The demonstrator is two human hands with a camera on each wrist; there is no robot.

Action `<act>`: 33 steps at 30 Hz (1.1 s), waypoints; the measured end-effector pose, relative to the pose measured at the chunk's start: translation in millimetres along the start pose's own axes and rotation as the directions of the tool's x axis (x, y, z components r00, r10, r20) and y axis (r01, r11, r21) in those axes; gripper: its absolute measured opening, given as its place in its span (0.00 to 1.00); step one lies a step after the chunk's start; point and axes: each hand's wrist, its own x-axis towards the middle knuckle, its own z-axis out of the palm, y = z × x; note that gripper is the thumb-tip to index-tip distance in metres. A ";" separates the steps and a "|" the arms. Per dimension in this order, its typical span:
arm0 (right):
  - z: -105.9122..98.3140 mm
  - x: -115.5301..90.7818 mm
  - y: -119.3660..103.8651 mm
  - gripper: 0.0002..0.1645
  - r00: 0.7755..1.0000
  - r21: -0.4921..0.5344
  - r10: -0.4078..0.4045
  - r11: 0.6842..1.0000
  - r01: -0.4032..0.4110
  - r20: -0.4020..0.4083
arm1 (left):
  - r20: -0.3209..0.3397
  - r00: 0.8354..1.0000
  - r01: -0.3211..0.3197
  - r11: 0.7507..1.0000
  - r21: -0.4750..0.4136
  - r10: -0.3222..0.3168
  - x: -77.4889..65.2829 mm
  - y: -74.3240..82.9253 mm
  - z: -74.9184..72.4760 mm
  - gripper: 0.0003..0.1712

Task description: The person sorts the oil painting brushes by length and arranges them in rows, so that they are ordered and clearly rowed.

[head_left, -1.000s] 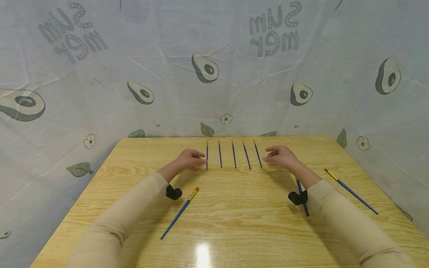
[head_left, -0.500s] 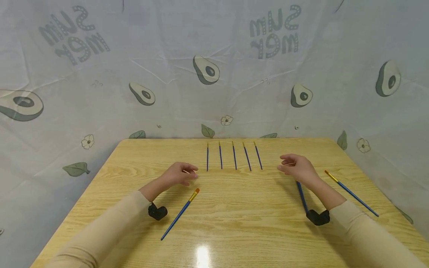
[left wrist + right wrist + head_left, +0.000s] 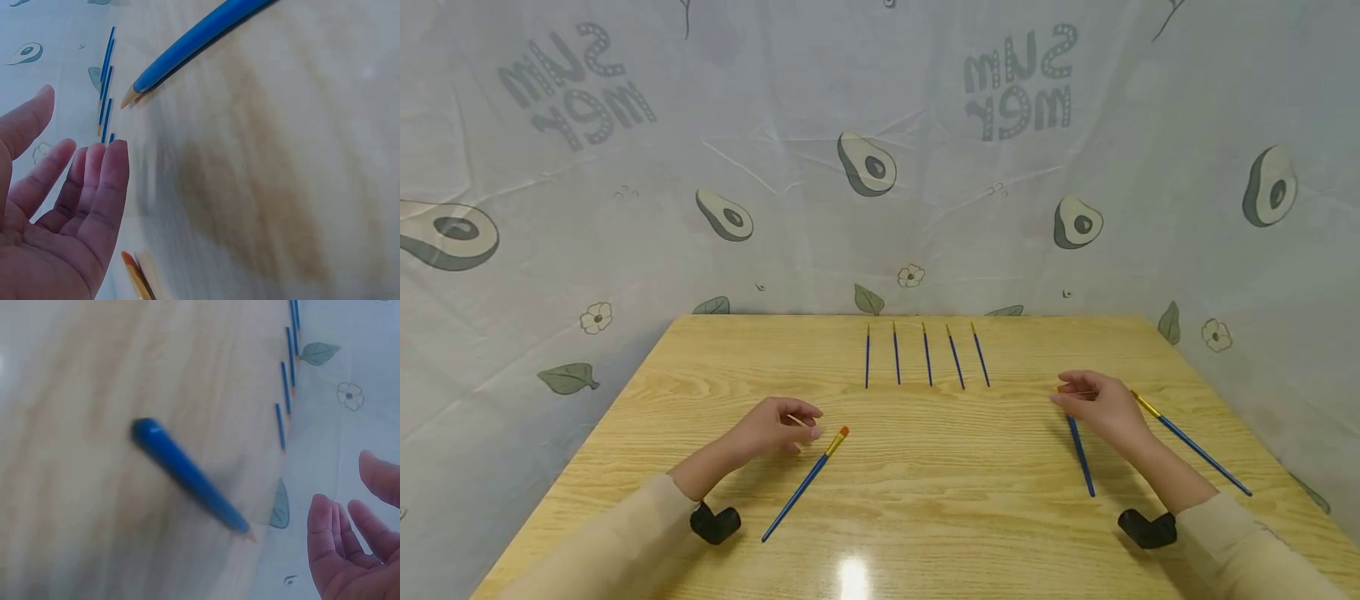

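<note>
My left hand (image 3: 778, 427) hovers over the table with relaxed, slightly bent fingers and holds nothing. Just right of it lies a paintbrush (image 3: 805, 485) with a blue handle, gold ferrule and orange bristles. On the other side, my right hand (image 3: 1097, 408) is also empty, its fingers loosely bent. It overlaps the upper end of a second blue paintbrush (image 3: 1081, 454), hiding part of its tip. A third paintbrush (image 3: 1198, 450) lies slanted to the right of that hand. Both wrist views show the left palm (image 3: 56, 250) and right palm (image 3: 353, 575) bare, with thumbs apart from the fingers.
Several thin blue paintbrushes (image 3: 928, 360) lie in a spaced row near the back of the wooden table (image 3: 925, 533), bristles toward the wall. A pale cloth (image 3: 775, 108) with avocado prints hangs behind. Black wrist devices (image 3: 715, 523) sit under both forearms.
Both hands have moved back from the row of thin paintbrushes and apart, the left one toward the lower left, the right one toward the lower right. The paintbrushes stay where they were.
</note>
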 end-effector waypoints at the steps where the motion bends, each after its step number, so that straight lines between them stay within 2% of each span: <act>1: -0.1 -1.7 1.2 0.35 1.000 0.003 0.004 1.000 -0.004 -0.001 | 0.000 1.000 -0.003 1.000 -0.003 0.003 -3.2 -0.6 0.3 0.25; 8: -0.7 -11.8 8.8 0.33 1.000 -0.004 0.016 1.000 -0.017 -0.015 | 0.024 0.999 -0.026 0.999 -0.027 0.027 -19.9 -7.2 1.8 0.29; 15: -1.9 -21.8 15.1 0.33 0.999 -0.008 0.034 0.999 -0.034 -0.023 | 0.018 1.000 0.025 0.997 -0.069 -0.024 -31.3 -6.6 8.4 0.26; 26: -1.5 -26.4 31.6 0.37 0.987 -0.036 0.158 0.987 -0.157 0.042 | 0.019 0.999 0.027 0.995 -0.091 -0.025 -31.4 -13.8 14.2 0.25; 33: 0.0 -25.1 35.8 0.38 0.984 -0.052 0.162 0.986 -0.159 0.076 | 0.000 1.000 0.011 0.997 -0.081 -0.011 -29.7 -15.7 19.1 0.27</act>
